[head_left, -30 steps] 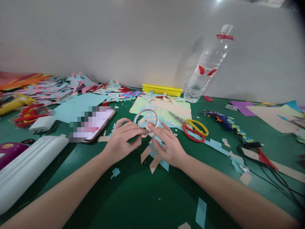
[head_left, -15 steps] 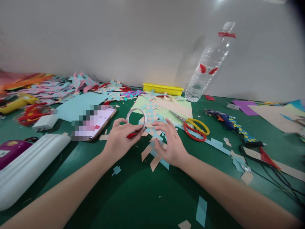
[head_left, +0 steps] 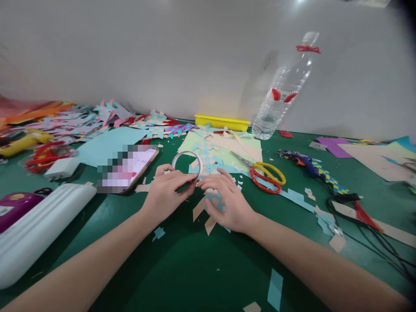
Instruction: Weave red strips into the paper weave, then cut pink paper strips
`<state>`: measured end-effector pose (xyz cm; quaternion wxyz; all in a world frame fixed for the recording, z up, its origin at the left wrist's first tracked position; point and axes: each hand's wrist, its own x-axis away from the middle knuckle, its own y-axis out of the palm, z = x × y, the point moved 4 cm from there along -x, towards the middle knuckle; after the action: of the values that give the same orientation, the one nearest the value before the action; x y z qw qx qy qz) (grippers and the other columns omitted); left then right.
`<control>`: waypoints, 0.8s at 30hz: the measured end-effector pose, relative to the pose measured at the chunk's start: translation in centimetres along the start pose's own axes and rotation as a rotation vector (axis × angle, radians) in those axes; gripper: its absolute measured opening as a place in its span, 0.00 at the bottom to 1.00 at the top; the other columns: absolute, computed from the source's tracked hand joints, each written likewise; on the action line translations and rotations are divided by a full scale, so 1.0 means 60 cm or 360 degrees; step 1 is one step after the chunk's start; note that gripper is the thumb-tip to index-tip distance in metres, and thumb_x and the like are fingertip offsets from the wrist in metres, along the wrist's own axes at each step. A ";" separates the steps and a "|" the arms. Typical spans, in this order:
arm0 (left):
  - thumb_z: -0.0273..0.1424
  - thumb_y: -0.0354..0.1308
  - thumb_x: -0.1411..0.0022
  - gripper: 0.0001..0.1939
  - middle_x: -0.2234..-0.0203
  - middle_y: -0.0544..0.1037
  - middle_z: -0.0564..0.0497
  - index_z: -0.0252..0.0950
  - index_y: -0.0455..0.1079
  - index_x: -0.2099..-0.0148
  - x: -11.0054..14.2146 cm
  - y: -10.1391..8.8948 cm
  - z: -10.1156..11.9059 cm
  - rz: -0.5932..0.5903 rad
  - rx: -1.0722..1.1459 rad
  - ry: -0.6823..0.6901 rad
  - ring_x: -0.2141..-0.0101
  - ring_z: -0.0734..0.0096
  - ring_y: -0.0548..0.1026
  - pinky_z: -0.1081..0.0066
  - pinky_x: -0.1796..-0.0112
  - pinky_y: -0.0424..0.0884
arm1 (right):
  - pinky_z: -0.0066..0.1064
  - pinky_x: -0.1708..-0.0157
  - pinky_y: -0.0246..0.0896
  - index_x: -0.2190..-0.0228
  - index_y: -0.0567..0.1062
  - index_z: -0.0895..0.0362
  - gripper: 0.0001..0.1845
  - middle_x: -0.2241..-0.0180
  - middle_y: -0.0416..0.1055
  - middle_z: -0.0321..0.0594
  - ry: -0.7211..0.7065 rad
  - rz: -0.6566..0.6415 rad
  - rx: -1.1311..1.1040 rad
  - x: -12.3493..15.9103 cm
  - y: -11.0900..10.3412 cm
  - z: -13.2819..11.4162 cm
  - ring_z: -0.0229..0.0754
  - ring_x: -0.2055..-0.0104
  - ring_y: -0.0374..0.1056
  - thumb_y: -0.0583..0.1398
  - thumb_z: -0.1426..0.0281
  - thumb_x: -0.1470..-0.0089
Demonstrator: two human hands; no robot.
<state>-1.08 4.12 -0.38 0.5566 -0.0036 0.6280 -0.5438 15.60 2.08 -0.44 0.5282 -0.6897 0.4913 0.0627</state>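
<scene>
My left hand (head_left: 167,188) is closed on a roll of tape (head_left: 199,164), its ring standing upright with the inner hole facing me. A red part shows low on the roll, between thumb and fingers. Beside it, my right hand (head_left: 232,200) has curved fingers with the thumb apart. Its fingertips are at the roll's lower right edge; whether they touch it I cannot tell. Under and beyond both hands lies a woven strip of blue and peach paper (head_left: 205,151), partly hidden by my right hand. Scissors (head_left: 266,178) with red and yellow handles lie to the right.
A phone (head_left: 138,167) and a white charger (head_left: 62,169) lie left, near a long white object (head_left: 48,229). A tilted water bottle (head_left: 281,95) leans by the wall behind. A blue glue gun (head_left: 302,164) with cables is at right. Paper scraps are scattered on the green table (head_left: 182,273).
My right hand has moved left, bringing its fingertips to the tape roll. The roll has shifted slightly down and right in my left hand.
</scene>
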 end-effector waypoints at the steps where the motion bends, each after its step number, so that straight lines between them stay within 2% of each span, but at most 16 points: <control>1: 0.29 0.56 0.38 0.05 0.70 0.81 0.54 0.41 0.72 0.60 0.000 0.000 0.000 0.0005 -0.0003 0.0010 0.74 0.72 0.75 0.62 0.57 0.62 | 0.50 0.39 0.45 0.56 0.63 0.52 0.16 0.52 0.71 0.41 -0.0001 0.0037 -0.0007 0.001 0.000 -0.002 0.42 0.46 0.64 0.53 0.75 0.48; 3: 0.29 0.56 0.38 0.05 0.71 0.81 0.54 0.40 0.71 0.60 -0.001 0.000 0.000 0.0011 -0.0006 0.0007 0.75 0.73 0.74 0.62 0.58 0.62 | 0.48 0.39 0.47 0.54 0.62 0.52 0.18 0.48 0.68 0.43 0.0009 0.0057 0.0005 0.002 0.001 -0.004 0.42 0.44 0.62 0.53 0.76 0.47; 6: 0.30 0.55 0.37 0.05 0.71 0.81 0.54 0.41 0.71 0.60 -0.001 0.000 -0.003 -0.0008 0.0000 -0.0021 0.75 0.72 0.74 0.62 0.57 0.63 | 0.48 0.39 0.47 0.50 0.61 0.54 0.21 0.43 0.62 0.45 0.0026 -0.0043 0.0037 0.002 0.007 -0.005 0.43 0.41 0.58 0.52 0.76 0.46; 13: 0.30 0.55 0.37 0.06 0.70 0.80 0.54 0.40 0.72 0.58 0.000 0.005 -0.007 -0.0026 0.0006 0.0017 0.73 0.70 0.76 0.62 0.57 0.63 | 0.45 0.41 0.51 0.51 0.61 0.54 0.20 0.44 0.63 0.45 0.0100 -0.0047 -0.0090 0.001 0.000 -0.003 0.43 0.41 0.57 0.53 0.76 0.46; 15: 0.29 0.55 0.37 0.06 0.70 0.81 0.53 0.39 0.72 0.58 0.000 0.005 -0.006 -0.0028 0.0006 0.0045 0.72 0.70 0.76 0.62 0.57 0.63 | 0.45 0.42 0.53 0.50 0.60 0.54 0.21 0.46 0.65 0.45 0.0139 -0.0058 -0.0133 0.002 0.000 0.001 0.44 0.42 0.58 0.54 0.75 0.46; 18: 0.29 0.56 0.37 0.06 0.68 0.81 0.52 0.38 0.71 0.57 -0.003 0.001 -0.005 0.0009 0.0007 0.0080 0.72 0.71 0.76 0.62 0.57 0.63 | 0.47 0.42 0.52 0.51 0.61 0.53 0.20 0.57 0.71 0.41 0.0150 -0.0064 -0.0155 0.004 0.001 0.006 0.44 0.50 0.64 0.55 0.75 0.47; 20: 0.29 0.56 0.37 0.06 0.69 0.81 0.52 0.38 0.71 0.58 -0.004 -0.004 -0.004 0.0070 0.0000 0.0102 0.73 0.72 0.76 0.63 0.58 0.64 | 0.46 0.44 0.55 0.54 0.63 0.53 0.18 0.61 0.71 0.40 0.0156 0.0000 -0.0124 0.005 0.000 0.009 0.44 0.53 0.66 0.55 0.76 0.47; 22: 0.28 0.57 0.38 0.05 0.69 0.81 0.52 0.39 0.71 0.58 -0.005 -0.007 -0.002 0.0108 -0.0007 0.0123 0.73 0.73 0.75 0.64 0.59 0.64 | 0.44 0.46 0.58 0.54 0.64 0.53 0.19 0.57 0.70 0.42 0.0180 0.0084 -0.0076 0.005 -0.004 0.011 0.45 0.49 0.64 0.54 0.77 0.48; 24: 0.28 0.57 0.39 0.06 0.69 0.81 0.53 0.39 0.71 0.58 -0.005 -0.008 0.000 0.0094 -0.0003 0.0129 0.74 0.72 0.75 0.63 0.59 0.65 | 0.45 0.44 0.56 0.50 0.62 0.53 0.22 0.49 0.67 0.44 0.0169 0.0098 -0.0046 0.005 -0.004 0.011 0.45 0.44 0.60 0.53 0.78 0.47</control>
<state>-1.22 4.10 0.16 0.5466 0.0364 0.6503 -0.5262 16.22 2.40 -0.73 0.4892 -0.6841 0.5387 0.0495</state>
